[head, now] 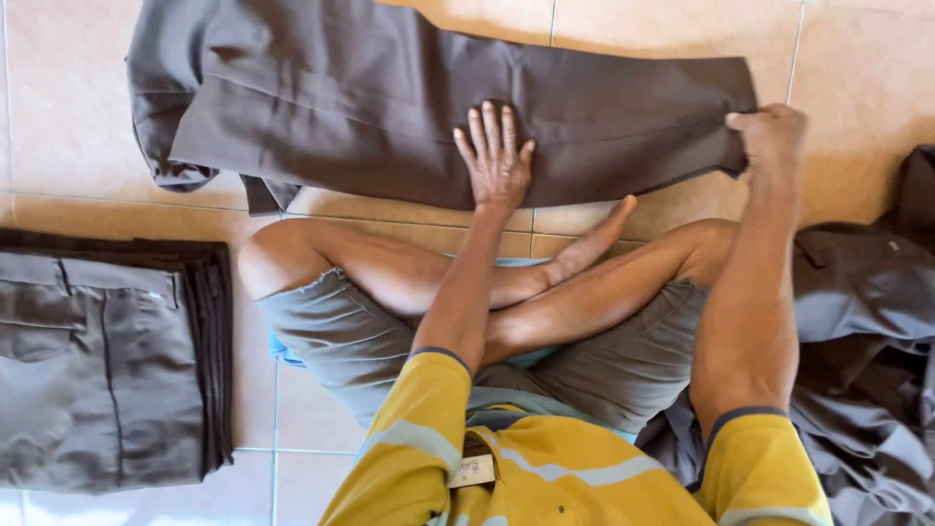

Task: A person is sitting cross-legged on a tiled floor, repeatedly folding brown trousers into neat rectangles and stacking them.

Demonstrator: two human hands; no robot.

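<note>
A pair of smooth, dark brown woven trousers [390,107] is laid lengthwise across the glossy beige floor tiles [867,68], ahead of crossed bare legs. The left hand [495,156] is pressed flat on the cloth, fingers spread. The hem end is pinched in the right hand [771,136], its fingertips hidden underneath. A neat stack of folded trousers [107,370] and a rumpled heap of garments [867,341] are cut off at the frame edges.

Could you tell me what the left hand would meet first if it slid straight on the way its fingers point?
The left hand lies flat on the dark brown trousers, so it would likely cross more of that cloth, then reach the tiled floor beyond.
</note>
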